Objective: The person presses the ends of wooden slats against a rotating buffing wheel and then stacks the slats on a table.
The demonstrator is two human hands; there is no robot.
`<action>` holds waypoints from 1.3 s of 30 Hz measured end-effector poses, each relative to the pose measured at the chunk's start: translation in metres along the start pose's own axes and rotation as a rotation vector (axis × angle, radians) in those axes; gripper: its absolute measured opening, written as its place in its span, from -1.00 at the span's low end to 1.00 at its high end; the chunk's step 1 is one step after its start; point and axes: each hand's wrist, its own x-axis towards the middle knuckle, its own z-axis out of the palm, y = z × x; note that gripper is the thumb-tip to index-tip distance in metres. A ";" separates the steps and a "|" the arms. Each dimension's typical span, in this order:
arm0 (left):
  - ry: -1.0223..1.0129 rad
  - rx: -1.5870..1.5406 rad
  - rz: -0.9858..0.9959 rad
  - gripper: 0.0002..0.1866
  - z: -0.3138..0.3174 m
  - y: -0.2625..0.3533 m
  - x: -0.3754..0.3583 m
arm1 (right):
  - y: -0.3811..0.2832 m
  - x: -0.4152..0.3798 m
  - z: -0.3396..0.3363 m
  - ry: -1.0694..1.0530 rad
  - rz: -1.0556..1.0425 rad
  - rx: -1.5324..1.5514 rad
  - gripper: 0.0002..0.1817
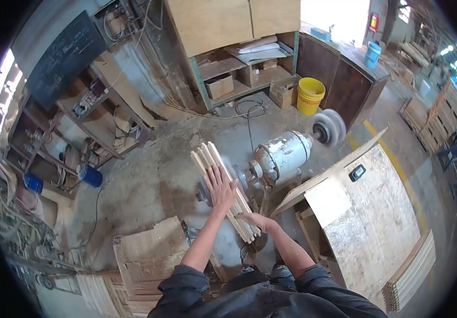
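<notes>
A bundle of several long pale wooden slats (207, 159) lies across the left wheel of a white bench grinder motor (284, 155). My left hand (220, 189) rests flat on top of the slats, fingers spread, pressing them down. Gripping the near end of the bundle from the side is my right hand (255, 220). The grinder's left wheel is mostly hidden under the slats and my left hand. The grinder's right buffing wheel (330, 127) spins free at the far end.
A chipboard table (377, 212) with a small black device (357, 173) stands to the right, slats stacked at its corner (411, 273). A wooden crate (146, 254) sits at lower left. A yellow bucket (309, 95), shelves and cables lie beyond.
</notes>
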 end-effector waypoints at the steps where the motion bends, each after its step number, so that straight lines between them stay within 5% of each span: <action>1: -0.009 0.022 -0.015 -0.13 -0.002 0.004 -0.010 | 0.013 -0.002 0.002 0.005 0.045 -0.007 -0.32; 2: -0.040 0.016 -0.019 -0.12 -0.004 0.009 -0.020 | 0.027 -0.007 0.003 0.034 0.005 0.013 -0.18; 6: -0.080 -0.009 -0.006 -0.09 -0.003 0.030 -0.057 | 0.068 -0.033 0.007 0.038 0.077 0.062 -0.12; 17: -0.182 -0.082 -0.008 -0.10 -0.014 0.066 -0.113 | 0.120 -0.076 0.010 -0.064 0.185 0.076 -0.25; 24: -0.128 0.010 0.047 -0.12 -0.019 0.045 -0.066 | 0.077 -0.050 0.011 -0.254 0.262 0.579 -0.30; 30: -0.130 -0.024 0.012 -0.13 -0.002 0.013 -0.012 | 0.018 -0.018 0.002 -0.500 0.106 0.610 -0.28; 39: -0.204 -0.016 0.036 -0.09 -0.006 0.045 -0.085 | 0.071 -0.083 0.018 -0.178 0.173 0.471 -0.17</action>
